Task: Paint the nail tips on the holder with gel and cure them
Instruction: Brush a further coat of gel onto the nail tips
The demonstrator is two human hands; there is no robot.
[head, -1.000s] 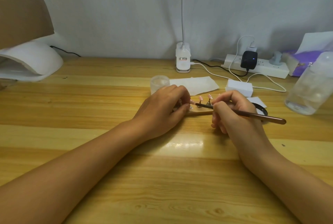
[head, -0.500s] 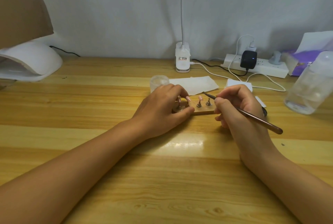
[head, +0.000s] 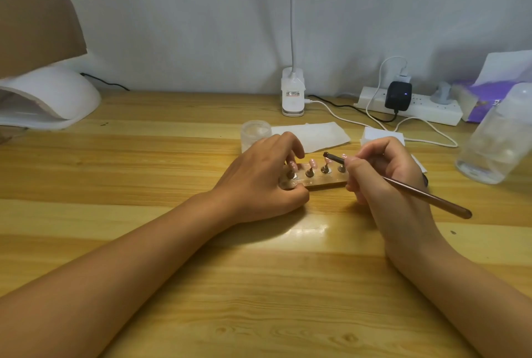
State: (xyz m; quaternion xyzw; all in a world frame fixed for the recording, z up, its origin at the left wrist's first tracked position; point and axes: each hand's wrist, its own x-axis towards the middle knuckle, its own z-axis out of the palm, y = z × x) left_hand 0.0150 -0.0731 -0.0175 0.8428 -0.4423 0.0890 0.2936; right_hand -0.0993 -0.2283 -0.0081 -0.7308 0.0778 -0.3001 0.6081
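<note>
left hand curls over the left end of the holder, thumb at the near edge and fingers over the far one, gripping it against the table; right hand pinches a brush pen-fashion, its dark bristle end raised just above the third of the nail tips from the left, and i cannot tell whether the bristles touch it. the step in hand looks like the painting itself, partway along the row, with curing not yet begun. the next move calls for a light, short stroke down one tip with the wrist braced on the table, while the other hand pins the block so the little stands do not wobble; after the row is coated the whole holder has to travel to the white curing lamp, which sits well apart at the far left of the table. the holder is a low, pale wooden-looking bar lying between the two hands, just in front of a small clear jar and a sheet of white paper. four pink tips show, each tilted on a small metal stand, the leftmost partly hidden by fingers; any gloss from wet gel is too small to judge
</note>
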